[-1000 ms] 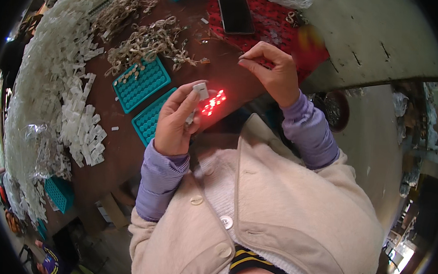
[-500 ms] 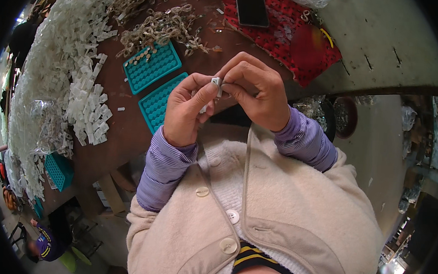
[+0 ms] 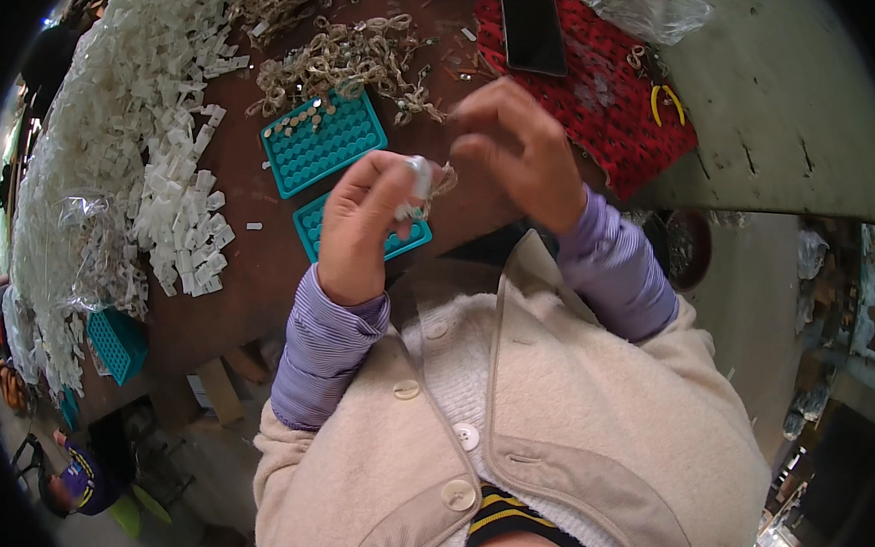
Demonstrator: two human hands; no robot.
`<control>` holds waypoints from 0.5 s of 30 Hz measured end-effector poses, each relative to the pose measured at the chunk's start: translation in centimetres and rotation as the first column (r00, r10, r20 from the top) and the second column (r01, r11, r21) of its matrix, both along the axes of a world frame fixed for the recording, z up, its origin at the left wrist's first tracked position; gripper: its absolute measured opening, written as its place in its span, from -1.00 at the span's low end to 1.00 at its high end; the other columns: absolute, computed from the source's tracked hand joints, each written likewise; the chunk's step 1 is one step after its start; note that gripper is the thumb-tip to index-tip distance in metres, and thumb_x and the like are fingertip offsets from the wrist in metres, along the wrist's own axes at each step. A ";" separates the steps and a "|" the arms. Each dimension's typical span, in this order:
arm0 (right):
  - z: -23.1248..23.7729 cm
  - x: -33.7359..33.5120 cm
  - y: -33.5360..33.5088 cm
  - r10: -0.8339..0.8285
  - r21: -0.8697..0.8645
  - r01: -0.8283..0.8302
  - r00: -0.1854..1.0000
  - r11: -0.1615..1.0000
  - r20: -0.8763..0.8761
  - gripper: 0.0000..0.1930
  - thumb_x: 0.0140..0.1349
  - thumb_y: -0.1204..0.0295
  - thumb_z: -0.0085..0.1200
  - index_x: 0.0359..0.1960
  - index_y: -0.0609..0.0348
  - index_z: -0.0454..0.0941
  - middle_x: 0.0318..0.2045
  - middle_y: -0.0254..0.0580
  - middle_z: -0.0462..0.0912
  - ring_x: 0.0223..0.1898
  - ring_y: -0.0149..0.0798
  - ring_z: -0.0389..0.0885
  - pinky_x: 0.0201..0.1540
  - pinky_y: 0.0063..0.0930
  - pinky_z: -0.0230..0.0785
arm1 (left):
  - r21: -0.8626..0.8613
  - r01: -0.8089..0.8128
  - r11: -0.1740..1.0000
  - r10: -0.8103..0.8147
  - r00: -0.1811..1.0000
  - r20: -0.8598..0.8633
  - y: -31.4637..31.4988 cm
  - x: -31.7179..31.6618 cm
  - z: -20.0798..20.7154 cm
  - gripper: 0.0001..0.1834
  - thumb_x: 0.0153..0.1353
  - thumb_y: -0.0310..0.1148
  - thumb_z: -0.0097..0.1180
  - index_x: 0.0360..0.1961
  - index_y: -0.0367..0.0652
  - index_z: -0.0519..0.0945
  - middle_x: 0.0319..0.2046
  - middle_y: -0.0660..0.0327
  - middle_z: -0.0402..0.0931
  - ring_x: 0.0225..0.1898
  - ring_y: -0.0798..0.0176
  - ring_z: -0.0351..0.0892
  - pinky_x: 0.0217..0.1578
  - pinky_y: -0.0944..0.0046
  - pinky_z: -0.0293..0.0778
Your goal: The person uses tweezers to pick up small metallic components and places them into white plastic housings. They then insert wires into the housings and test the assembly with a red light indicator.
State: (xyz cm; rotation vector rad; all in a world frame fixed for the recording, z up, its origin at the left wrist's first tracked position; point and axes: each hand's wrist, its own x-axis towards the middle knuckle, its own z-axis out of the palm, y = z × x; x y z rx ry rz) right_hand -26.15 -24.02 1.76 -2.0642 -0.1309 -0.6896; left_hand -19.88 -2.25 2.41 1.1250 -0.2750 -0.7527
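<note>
The left hand (image 3: pixel 358 224) is holding a small white piece (image 3: pixel 419 175) pinched between thumb and fingers; the grip is narrow. A twine loop (image 3: pixel 447 180) is showing just right of that piece; whether it is attached cannot be told. A second whitish bit (image 3: pixel 409 212) is sitting lower in the same hand, its shape unclear.

The right hand (image 3: pixel 525 154) is hovering apart from the left, to its right and slightly farther from the body. Its fingers are curving toward the thumb and blurring; whether it is holding anything cannot be told.

Partly behind the left hand, a teal tray (image 3: pixel 417 238) is lying on the brown table (image 3: pixel 272 268). Just beyond that hand, another teal tray (image 3: pixel 336 157) is carrying round pale pieces along its far side. Farther out, a tangled heap of twine loops (image 3: pixel 345 62) is lying beyond this tray.

Left of the left hand, one loose white piece (image 3: pixel 253 226) is resting on the table, and well beyond it a large pile of translucent white pieces (image 3: pixel 145 145) is spreading.

Beyond the right hand, a red patterned cloth (image 3: pixel 617 129) is bearing a dark phone (image 3: pixel 531 29) and, farther right, a yellow-handled tool (image 3: pixel 656 104).
</note>
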 end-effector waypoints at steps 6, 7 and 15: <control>-2.3 3.5 -3.6 0.003 -0.182 -0.022 0.994 0.983 -0.105 -0.85 0.21 0.52 0.38 -0.17 0.14 0.76 -0.20 -0.14 0.73 -0.15 -0.11 0.74 -0.06 -0.36 0.57 | -0.202 -0.170 0.965 0.060 0.886 -0.459 0.3 1.1 0.0 -0.59 0.61 -0.03 -0.11 -0.12 -0.15 0.60 0.05 -0.02 0.63 -0.15 0.22 0.66 -0.24 0.27 0.65; -2.2 3.3 -3.5 0.009 -0.035 -0.015 0.987 0.999 -0.160 -0.85 0.23 0.51 0.39 -0.17 0.15 0.76 -0.22 -0.19 0.75 -0.18 -0.18 0.75 -0.08 -0.38 0.58 | -0.286 -0.134 0.949 -0.030 0.864 -0.502 0.3 1.2 0.1 -0.59 0.61 -0.05 -0.12 -0.12 -0.16 0.61 0.02 -0.01 0.66 -0.18 0.21 0.67 -0.28 0.27 0.63; 0.5 0.5 2.3 0.402 0.742 -0.103 0.885 0.663 -0.236 -0.76 0.35 0.39 0.42 -0.09 0.29 0.71 -0.23 -0.28 0.79 -0.16 -0.47 0.73 -0.06 -0.55 0.59 | 0.139 -0.513 0.847 0.052 0.340 0.939 -0.9 -0.5 -0.2 -0.61 0.14 -0.56 0.45 0.01 -0.14 0.66 -0.12 0.10 0.66 -0.20 0.09 0.75 -0.24 0.21 0.64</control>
